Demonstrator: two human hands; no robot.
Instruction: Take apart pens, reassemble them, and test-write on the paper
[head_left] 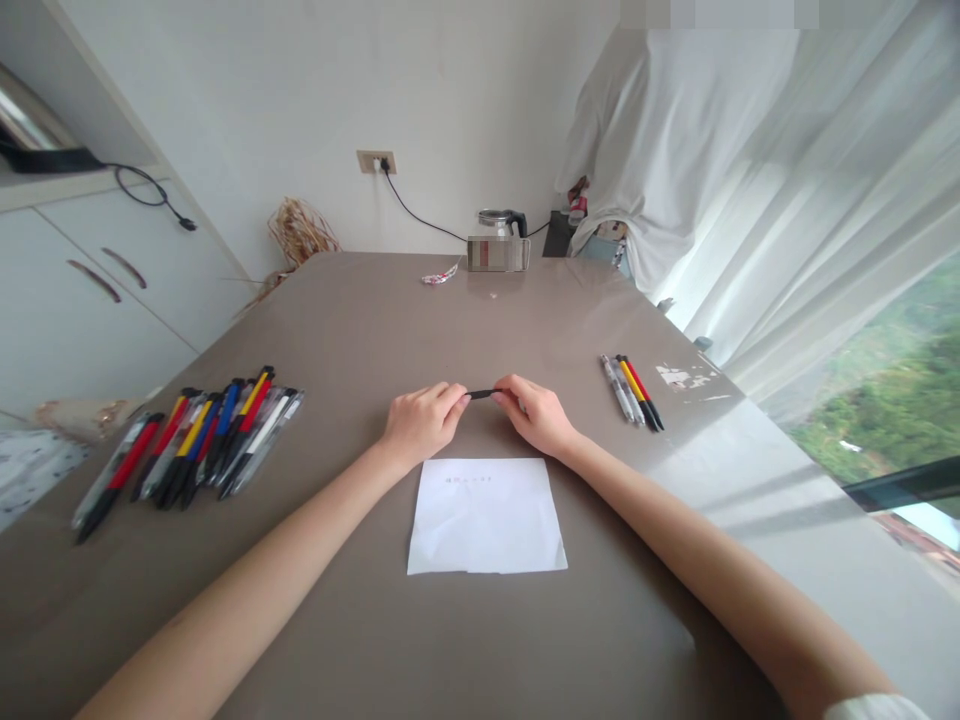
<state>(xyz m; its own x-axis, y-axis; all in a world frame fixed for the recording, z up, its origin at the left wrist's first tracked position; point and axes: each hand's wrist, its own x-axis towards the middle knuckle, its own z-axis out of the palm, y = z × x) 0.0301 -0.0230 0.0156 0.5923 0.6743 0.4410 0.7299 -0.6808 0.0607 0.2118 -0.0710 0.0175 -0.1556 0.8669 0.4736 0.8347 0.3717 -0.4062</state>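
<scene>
A thin black pen (481,394) spans the gap between my two hands, beyond the paper. My left hand (426,420) pinches its left end, and my right hand (534,410) pinches its right end. The white sheet of paper (487,520), with a short line of faint writing near its top, lies flat just in front of my hands. Off to the left is a pile of several pens (202,435) in red, yellow, blue, black and clear. A smaller group of pens (634,390) lies on the right.
At the far table edge (375,262) are a boxy holder (498,254), a glass kettle (501,218) and a small patterned wrapper (439,276). A person in white (660,130) stands at the back right. White curtains (817,220) hang beside the window.
</scene>
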